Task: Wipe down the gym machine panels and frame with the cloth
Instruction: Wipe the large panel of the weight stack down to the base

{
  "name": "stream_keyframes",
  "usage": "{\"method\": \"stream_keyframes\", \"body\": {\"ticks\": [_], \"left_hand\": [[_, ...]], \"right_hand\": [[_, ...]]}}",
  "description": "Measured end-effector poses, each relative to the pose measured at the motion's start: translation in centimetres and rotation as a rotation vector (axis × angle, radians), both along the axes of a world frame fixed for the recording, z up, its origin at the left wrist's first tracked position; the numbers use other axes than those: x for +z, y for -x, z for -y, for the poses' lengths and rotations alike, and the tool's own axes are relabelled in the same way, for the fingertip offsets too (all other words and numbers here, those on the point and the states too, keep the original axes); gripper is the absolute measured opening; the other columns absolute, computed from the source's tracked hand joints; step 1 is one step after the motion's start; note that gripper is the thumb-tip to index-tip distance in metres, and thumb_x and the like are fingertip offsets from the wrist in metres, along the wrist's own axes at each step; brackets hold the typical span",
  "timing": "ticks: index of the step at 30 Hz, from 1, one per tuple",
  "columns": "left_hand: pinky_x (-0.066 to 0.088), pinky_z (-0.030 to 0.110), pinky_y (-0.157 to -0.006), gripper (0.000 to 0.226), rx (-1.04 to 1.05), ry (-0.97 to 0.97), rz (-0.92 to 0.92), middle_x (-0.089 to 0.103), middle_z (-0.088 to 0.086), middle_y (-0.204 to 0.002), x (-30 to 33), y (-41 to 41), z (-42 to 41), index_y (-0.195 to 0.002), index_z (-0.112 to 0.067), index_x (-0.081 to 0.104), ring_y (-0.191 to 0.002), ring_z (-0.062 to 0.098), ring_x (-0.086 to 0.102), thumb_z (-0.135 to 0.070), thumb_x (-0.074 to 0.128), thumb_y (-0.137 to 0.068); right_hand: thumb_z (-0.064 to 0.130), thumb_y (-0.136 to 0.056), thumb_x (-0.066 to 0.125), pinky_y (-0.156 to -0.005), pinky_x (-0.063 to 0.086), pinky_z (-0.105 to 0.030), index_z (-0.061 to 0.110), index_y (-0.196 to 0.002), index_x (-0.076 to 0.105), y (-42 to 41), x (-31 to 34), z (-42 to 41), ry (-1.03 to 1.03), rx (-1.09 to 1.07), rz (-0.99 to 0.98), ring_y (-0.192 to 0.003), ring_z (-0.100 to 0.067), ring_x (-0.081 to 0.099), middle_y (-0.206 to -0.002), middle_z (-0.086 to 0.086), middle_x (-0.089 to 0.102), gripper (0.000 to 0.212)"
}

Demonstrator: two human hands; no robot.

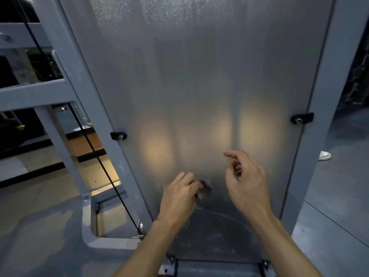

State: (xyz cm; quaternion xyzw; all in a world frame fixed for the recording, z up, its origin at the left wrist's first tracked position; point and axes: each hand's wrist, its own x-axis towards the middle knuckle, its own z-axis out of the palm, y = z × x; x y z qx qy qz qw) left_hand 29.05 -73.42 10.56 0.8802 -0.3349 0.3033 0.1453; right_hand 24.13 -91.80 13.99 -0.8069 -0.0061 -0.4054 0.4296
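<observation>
Low in the centre of the frame, the left hand (180, 193) grips a bunched purple cloth (205, 189) and presses it against the frosted translucent panel (199, 86). The right hand (246, 179), just right of it, holds nothing; its fingers hang loosely curled near the panel.

To wipe well, I would open the wad flatter so more cloth meets the surface, then work in overlapping strokes. The speckled patch at the top centre (it looks like spray or dust) seems not yet wiped. The grey frame posts (85, 108) and the black bracket bolts (118, 135) at mid-left and mid-right likely need separate passes.
</observation>
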Motion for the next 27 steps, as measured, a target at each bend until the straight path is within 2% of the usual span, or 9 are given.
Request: {"method": "stream_keyframes", "body": {"ticks": [4,7,9,12,16,19,22,25,27], "left_hand": [[0.049,0.042,-0.053,0.014,-0.032,0.100,0.131,0.053,-0.004,-0.081,5.0,-0.2,0.8,-0.087,-0.024,0.074,-0.073,0.025,0.056,-0.017,0.063,-0.080],[0.044,0.041,-0.056,0.013,0.052,0.222,0.319,0.059,0.000,-0.080,11.3,-0.4,1.9,-0.089,-0.021,0.077,-0.074,0.025,0.056,-0.015,0.067,-0.084],[0.042,0.039,-0.056,0.011,0.074,0.291,0.354,0.059,0.000,-0.080,13.2,-0.4,2.6,-0.088,-0.018,0.077,-0.074,0.024,0.055,-0.010,0.072,-0.083],[0.040,0.037,-0.057,0.007,0.028,0.234,0.340,0.059,-0.001,-0.079,10.3,-0.3,2.8,-0.082,-0.020,0.074,-0.074,0.023,0.053,-0.014,0.072,-0.083],[0.046,0.038,-0.054,0.016,-0.064,0.025,0.138,0.057,-0.004,-0.081,1.6,0.6,2.0,-0.081,-0.023,0.072,-0.075,0.020,0.051,-0.020,0.057,-0.079],[0.049,0.036,-0.050,0.019,-0.049,-0.043,0.057,0.055,-0.007,-0.081,-0.5,0.6,1.7,-0.080,-0.025,0.072,-0.076,0.016,0.049,-0.022,0.054,-0.077],[0.049,0.038,-0.052,0.021,-0.079,0.030,0.118,0.058,-0.001,-0.080,3.2,0.5,2.5,-0.083,-0.022,0.072,-0.076,0.022,0.052,-0.019,0.053,-0.077],[0.044,0.039,-0.056,0.013,-0.030,0.177,0.293,0.058,0.002,-0.079,10.1,0.4,3.8,-0.083,-0.020,0.074,-0.074,0.026,0.055,-0.019,0.061,-0.083],[0.040,0.036,-0.057,0.012,0.010,0.263,0.376,0.058,0.002,-0.079,13.7,0.0,4.5,-0.084,-0.017,0.075,-0.074,0.024,0.053,-0.016,0.063,-0.085]], "right_hand": [[0.003,-0.089,0.062,-0.071,0.046,-0.013,0.021,-0.111,0.069,-0.1,0.2,0.1,-0.025,-0.003,0.007,-0.080,0.000,0.059,-0.092,0.010,0.065,0.029],[0.002,-0.090,0.062,-0.072,0.048,-0.018,0.020,-0.111,0.069,0.0,0.1,0.2,-0.039,0.005,0.009,-0.079,-0.004,0.061,-0.092,0.010,0.066,0.029],[0.001,-0.090,0.062,-0.072,0.050,-0.022,0.020,-0.110,0.069,0.0,0.1,0.5,-0.046,-0.003,0.007,-0.079,-0.006,0.062,-0.093,0.009,0.067,0.028],[0.002,-0.090,0.062,-0.073,0.050,-0.025,0.019,-0.110,0.069,0.0,0.2,0.9,-0.045,-0.019,0.004,-0.078,-0.007,0.062,-0.094,0.009,0.068,0.027],[0.004,-0.089,0.062,-0.070,0.048,-0.024,0.020,-0.109,0.069,0.3,0.1,1.3,-0.045,-0.039,0.002,-0.075,-0.008,0.060,-0.091,0.007,0.067,0.027],[0.004,-0.090,0.061,-0.070,0.048,-0.024,0.020,-0.109,0.069,0.6,0.2,1.6,-0.046,-0.050,0.004,-0.076,-0.008,0.060,-0.092,0.008,0.067,0.026],[0.005,-0.092,0.060,-0.072,0.049,-0.021,0.019,-0.110,0.069,0.7,0.4,1.9,-0.051,-0.080,0.020,-0.078,-0.006,0.060,-0.096,0.009,0.067,0.025],[0.003,-0.091,0.061,-0.074,0.045,-0.013,0.018,-0.111,0.069,0.7,0.4,2.2,-0.062,-0.079,0.028,-0.081,-0.003,0.059,-0.099,0.008,0.065,0.026],[0.000,-0.090,0.061,-0.074,0.048,-0.018,0.017,-0.112,0.069,0.7,0.4,2.3,-0.077,-0.064,0.025,-0.083,-0.004,0.060,-0.099,0.008,0.064,0.029]]}}
